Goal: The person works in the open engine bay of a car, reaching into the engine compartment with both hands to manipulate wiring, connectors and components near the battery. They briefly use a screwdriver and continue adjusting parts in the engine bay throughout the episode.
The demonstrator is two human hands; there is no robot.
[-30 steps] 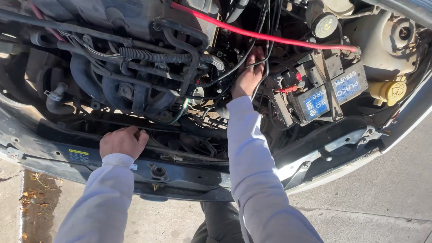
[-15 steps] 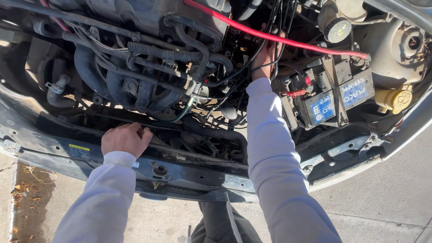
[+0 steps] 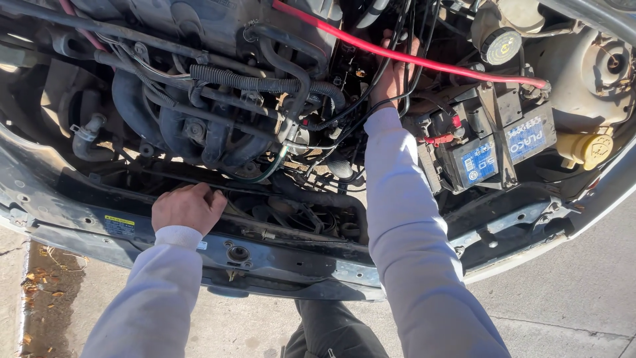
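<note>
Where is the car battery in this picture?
In the head view, the battery sits at the right side of the engine bay, just right of the right hand and beneath the red cable.

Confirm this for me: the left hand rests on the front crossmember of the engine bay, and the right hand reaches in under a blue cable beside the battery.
One detail is off: the cable is red, not blue, as the head view shows. The left hand does rest on the front crossmember, and the right hand reaches in under that cable beside the battery.
</note>
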